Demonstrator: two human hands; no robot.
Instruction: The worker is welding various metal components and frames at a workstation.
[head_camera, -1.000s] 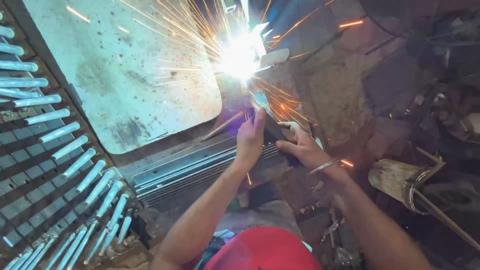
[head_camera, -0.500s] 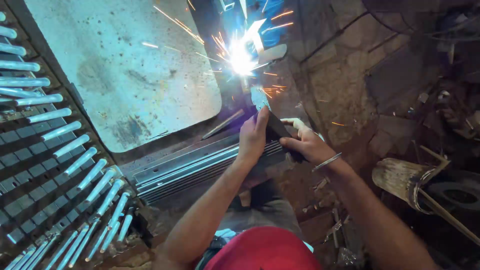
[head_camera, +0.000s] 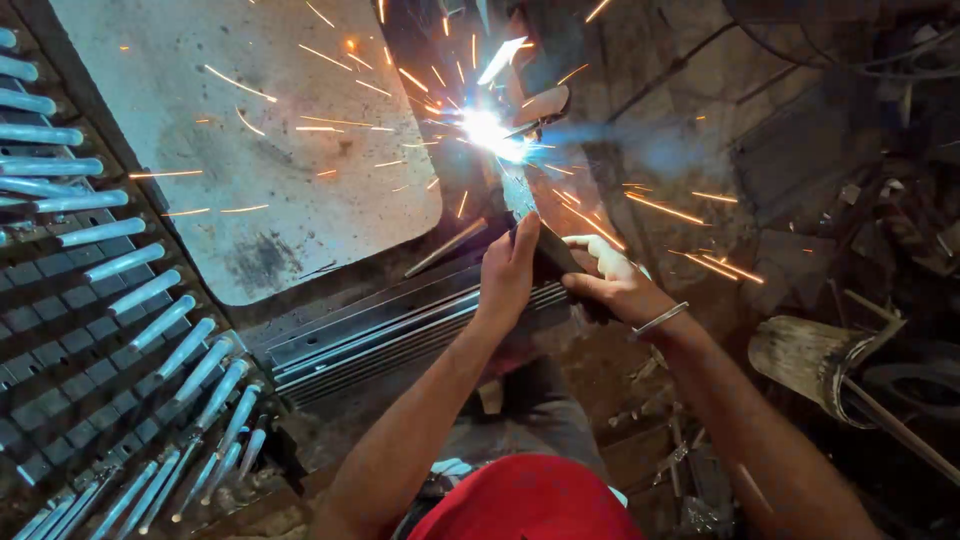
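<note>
From the head view I see my left hand (head_camera: 508, 268) wrapped around the dark front of a grinding tool (head_camera: 545, 258), fingers closed on it. My right hand (head_camera: 612, 282) is clamped on the tool's rear grip, a thin metal bangle (head_camera: 660, 319) at the wrist. The tool's bright tip meets a metal edge at a white-hot flare (head_camera: 487, 130), and orange sparks streak outward. To the left lies a flat grey sheet-metal panel (head_camera: 250, 150) with a rounded corner, scuffed and stained. Beneath my forearms run ribbed steel channels (head_camera: 390, 325). At far left a grille of pale round bars (head_camera: 120, 290) slants away. A cut wooden stump (head_camera: 805, 360) stands at right.
</note>
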